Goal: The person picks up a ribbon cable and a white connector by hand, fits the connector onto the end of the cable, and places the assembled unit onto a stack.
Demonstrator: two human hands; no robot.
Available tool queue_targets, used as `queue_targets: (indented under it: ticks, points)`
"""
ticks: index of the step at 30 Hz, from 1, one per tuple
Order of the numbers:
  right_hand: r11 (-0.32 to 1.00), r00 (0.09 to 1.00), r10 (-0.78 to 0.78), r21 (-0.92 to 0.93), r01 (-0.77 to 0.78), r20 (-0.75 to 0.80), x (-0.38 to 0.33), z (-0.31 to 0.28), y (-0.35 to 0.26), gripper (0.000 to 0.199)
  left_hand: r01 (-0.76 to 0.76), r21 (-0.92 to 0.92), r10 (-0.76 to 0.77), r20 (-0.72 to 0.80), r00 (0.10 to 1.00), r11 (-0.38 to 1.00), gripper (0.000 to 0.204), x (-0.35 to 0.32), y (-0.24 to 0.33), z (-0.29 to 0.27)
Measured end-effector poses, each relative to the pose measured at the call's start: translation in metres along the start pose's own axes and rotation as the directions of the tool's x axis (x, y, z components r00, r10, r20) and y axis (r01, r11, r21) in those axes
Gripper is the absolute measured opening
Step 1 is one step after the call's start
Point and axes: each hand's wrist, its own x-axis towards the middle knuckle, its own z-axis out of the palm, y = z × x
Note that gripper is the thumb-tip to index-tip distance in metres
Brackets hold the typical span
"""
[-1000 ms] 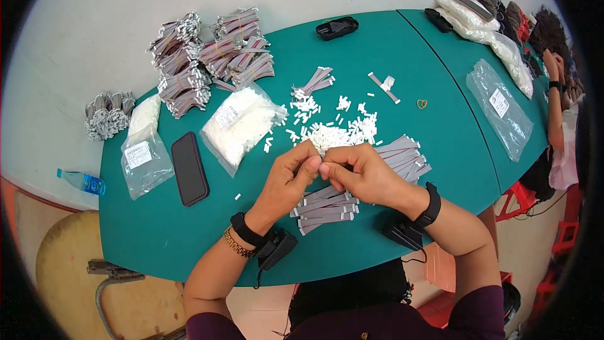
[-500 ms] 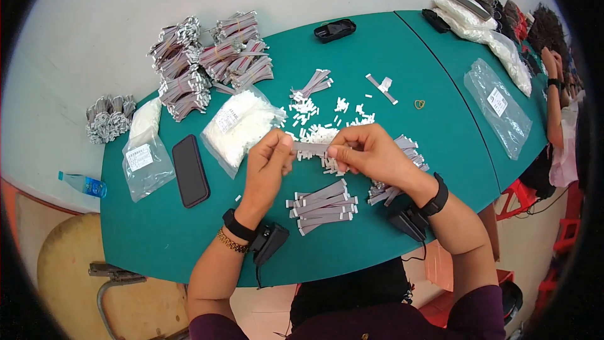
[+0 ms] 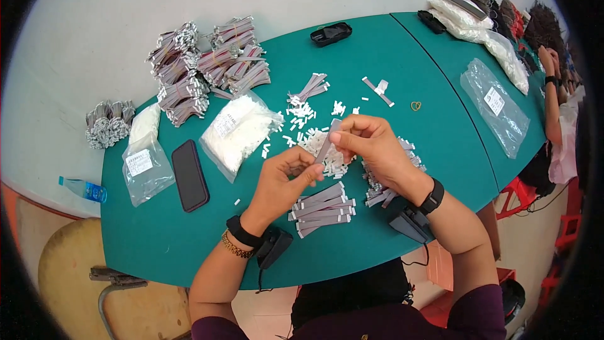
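Fingertips of the left hand (image 3: 277, 181) and right hand (image 3: 372, 143) are being pinched close on opposite ends of a grey ribbon strip (image 3: 326, 145), above the white connector pile (image 3: 309, 141). Level half a second ago, the strip is now being held tilted; seemingly, its upper end is being worked. Left of the pile, white pieces are being contained in a bulging bag (image 3: 230, 123) and, farther left, a part-filled bag (image 3: 150, 179).

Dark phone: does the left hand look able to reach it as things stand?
Probably yes: the phone lies to the left of the left hand, with nothing tall between them, though that hand pinches one end of a gray strip.
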Motion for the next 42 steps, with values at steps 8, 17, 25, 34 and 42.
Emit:
queue_targets:
  ticks: [8,17,25,34,42]
  points:
    - [0.994,0.994,-0.096,0.051,0.094,0.058,-0.007,0.016,0.001,0.017,-0.255,0.471,0.254,0.067,0.965,0.845,0.016,-0.004,0.003,0.006]
    - [0.993,0.973,-0.119,0.006,0.121,0.199,-0.013,0.022,0.011,0.015,-0.168,-0.191,0.137,-0.163,0.977,0.967,0.015,-0.001,0.009,0.007]
    - [0.977,0.98,-0.064,-0.19,0.1,0.191,-0.015,0.023,0.011,0.016,-0.207,-0.111,0.179,-0.218,0.959,0.972,0.014,-0.002,0.003,0.002]
    - [0.959,0.979,-0.115,-0.239,0.154,0.17,-0.015,0.022,0.012,0.015,-0.14,-0.143,0.108,-0.21,0.972,0.98,0.011,-0.002,0.002,0.0]
    - [0.946,0.977,-0.137,-0.272,0.178,0.161,-0.016,0.024,0.013,0.015,-0.081,-0.208,0.032,-0.229,0.973,0.975,0.009,-0.004,0.001,0.004]
